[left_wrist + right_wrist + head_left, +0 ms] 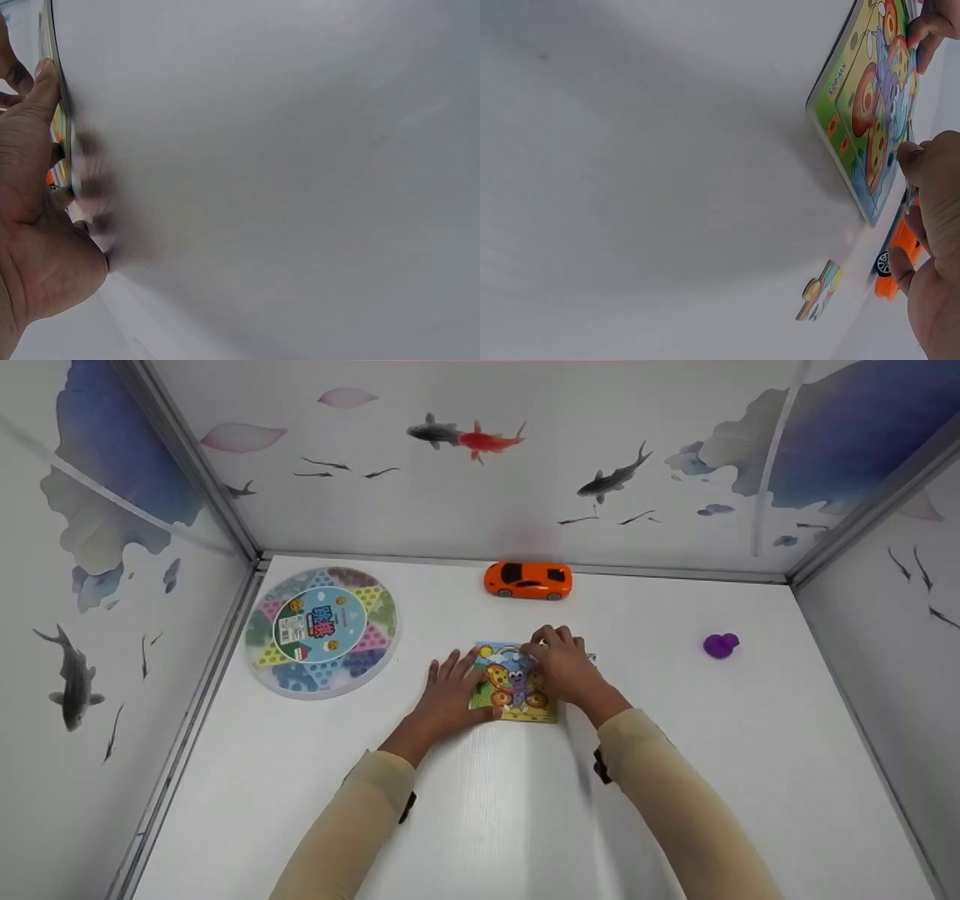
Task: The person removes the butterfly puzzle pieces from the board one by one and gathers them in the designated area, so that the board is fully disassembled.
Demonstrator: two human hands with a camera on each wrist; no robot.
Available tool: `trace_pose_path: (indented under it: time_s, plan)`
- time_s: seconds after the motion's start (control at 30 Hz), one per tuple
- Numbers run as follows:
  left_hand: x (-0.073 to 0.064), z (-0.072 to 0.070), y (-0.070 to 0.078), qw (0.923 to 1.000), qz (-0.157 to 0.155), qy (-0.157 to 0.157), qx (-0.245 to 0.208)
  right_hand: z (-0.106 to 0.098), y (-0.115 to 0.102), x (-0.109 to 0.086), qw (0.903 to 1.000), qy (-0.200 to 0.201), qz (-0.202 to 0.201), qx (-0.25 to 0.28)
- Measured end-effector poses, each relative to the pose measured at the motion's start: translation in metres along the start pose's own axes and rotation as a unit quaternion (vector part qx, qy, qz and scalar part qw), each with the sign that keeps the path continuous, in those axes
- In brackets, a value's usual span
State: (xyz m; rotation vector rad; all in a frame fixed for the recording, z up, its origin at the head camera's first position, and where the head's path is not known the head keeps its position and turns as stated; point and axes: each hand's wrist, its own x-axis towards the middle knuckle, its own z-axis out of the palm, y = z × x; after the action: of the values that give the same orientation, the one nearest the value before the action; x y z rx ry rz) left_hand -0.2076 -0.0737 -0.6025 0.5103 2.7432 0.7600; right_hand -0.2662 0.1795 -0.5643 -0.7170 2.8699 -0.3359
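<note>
A small jigsaw puzzle board (pixel 517 690) with a cartoon butterfly picture lies flat in the middle of the table. My left hand (pixel 452 694) rests along its left side with fingers spread, the thumb at the board's lower edge. Over the upper right corner, my right hand (pixel 568 664) bends its fingers down and pinches a thin puzzle piece (pixel 910 196), mostly hidden by the fingers. To the right of the board lies a loose puzzle piece (pixel 820 292), largely behind the right hand in the head view.
An orange toy car (pixel 528 580) stands by the back wall, beyond the board. At the left is a round Chinese checkers box (pixel 322 634). A small purple toy (pixel 721 645) sits on the right. Printed walls enclose the white table (pixel 480 825) at back and sides.
</note>
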Motion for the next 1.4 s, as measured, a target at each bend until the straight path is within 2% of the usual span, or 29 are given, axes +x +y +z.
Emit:
trace_pose_path:
  time_s: [0.23,0.43,0.63,0.97,1.13,1.4]
  plan:
    - [-0.003,-0.001,0.001,1.0000,0.004,0.006,0.001,-0.006,0.017,-0.010,0.9996,0.020,-0.006,-0.022]
    - [-0.003,-0.001,0.002,0.9999,0.007,0.009,0.000,-0.011,0.039,-0.023,0.9991,0.033,0.010,-0.025]
    - [-0.003,0.000,0.001,1.0000,0.006,0.007,-0.002,-0.014,0.067,-0.041,0.9986,0.034,0.039,-0.011]
    - [0.000,0.003,-0.001,1.0000,-0.010,-0.001,0.002,-0.013,0.104,-0.066,0.9958,0.066,0.058,0.026]
    - [0.001,0.003,-0.002,0.9999,-0.013,-0.004,0.002,-0.011,0.113,-0.074,0.9947,0.074,0.059,0.039]
    - [0.001,0.002,0.000,0.9999,-0.013,-0.007,0.001,-0.010,0.116,-0.076,0.9942,0.068,0.067,0.049]
